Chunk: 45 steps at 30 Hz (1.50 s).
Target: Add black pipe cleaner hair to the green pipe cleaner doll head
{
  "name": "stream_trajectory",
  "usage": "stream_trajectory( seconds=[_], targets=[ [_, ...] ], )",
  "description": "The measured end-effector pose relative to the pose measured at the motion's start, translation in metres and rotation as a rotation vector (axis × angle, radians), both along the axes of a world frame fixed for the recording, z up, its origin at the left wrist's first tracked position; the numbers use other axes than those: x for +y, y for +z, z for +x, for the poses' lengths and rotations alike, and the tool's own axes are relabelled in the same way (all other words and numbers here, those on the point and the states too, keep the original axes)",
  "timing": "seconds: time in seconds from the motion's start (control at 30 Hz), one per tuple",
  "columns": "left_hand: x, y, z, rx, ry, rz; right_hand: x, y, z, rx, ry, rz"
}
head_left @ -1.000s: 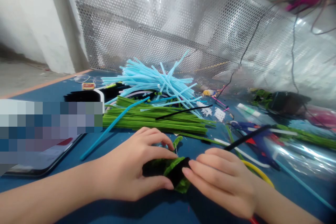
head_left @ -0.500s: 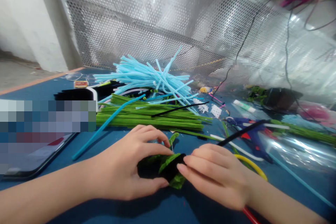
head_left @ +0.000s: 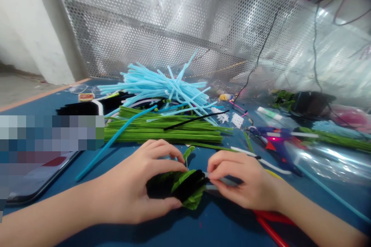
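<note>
1. since the earlier frame, the right hand (head_left: 243, 179) is shifting back from the bundle and bringing in a pair of scissors (head_left: 223, 181), their grey blades pointing left and their red handles (head_left: 268, 217) showing below the wrist.
2. the right hand is half closed, with its fingers (head_left: 222, 162) pinching the scissors near the blades and not through the handles.
3. the left hand (head_left: 130, 181) is curled firmly around a fuzzy green-and-black pipe-cleaner bundle (head_left: 181, 187), its fingers lying over the top and its thumb running along the lower edge.
4. the bundle is sitting between the hands, just above or on the blue work mat (head_left: 220, 231), with the blades reaching its right end.
5. green pipe cleaners (head_left: 162, 134) are lying in a heap behind the hands, light blue pipe cleaners (head_left: 156, 87) are piling up beyond them, and a blue glue gun (head_left: 275, 139) is lying to the right, showing a red light.
</note>
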State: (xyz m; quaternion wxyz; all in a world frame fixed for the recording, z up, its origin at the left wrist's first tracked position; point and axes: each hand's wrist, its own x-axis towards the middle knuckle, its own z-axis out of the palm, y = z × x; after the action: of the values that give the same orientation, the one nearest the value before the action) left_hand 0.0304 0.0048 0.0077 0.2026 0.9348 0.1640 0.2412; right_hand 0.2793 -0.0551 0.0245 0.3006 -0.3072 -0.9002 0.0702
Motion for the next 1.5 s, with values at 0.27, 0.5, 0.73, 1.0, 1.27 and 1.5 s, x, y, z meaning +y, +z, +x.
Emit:
stream_trajectory(
  seconds=[0.27, 0.5, 0.73, 1.0, 1.27, 1.5],
  targets=[
    [-0.001, 0.009, 0.003, 0.067, 0.015, -0.027, -0.002, -0.001, -0.002, 0.041, -0.099, -0.199],
    [0.002, 0.007, 0.002, 0.109, 0.022, -0.099, -0.001, 0.000, -0.002, 0.023, -0.174, -0.380],
    [0.005, -0.001, 0.000, 0.078, 0.003, -0.107, -0.001, 0.002, -0.007, 0.044, -0.211, -0.450],
    [0.005, 0.004, 0.004, 0.048, -0.021, -0.141, -0.002, 0.005, -0.012, 0.108, -0.302, -0.536],
    [0.008, 0.014, -0.006, 0.128, 0.004, -0.189, 0.000, 0.007, -0.026, 0.109, -0.265, -0.512],
    [0.013, 0.014, -0.017, 0.120, -0.020, -0.241, 0.001, 0.014, -0.034, 0.014, -0.235, -0.487]
  ],
)
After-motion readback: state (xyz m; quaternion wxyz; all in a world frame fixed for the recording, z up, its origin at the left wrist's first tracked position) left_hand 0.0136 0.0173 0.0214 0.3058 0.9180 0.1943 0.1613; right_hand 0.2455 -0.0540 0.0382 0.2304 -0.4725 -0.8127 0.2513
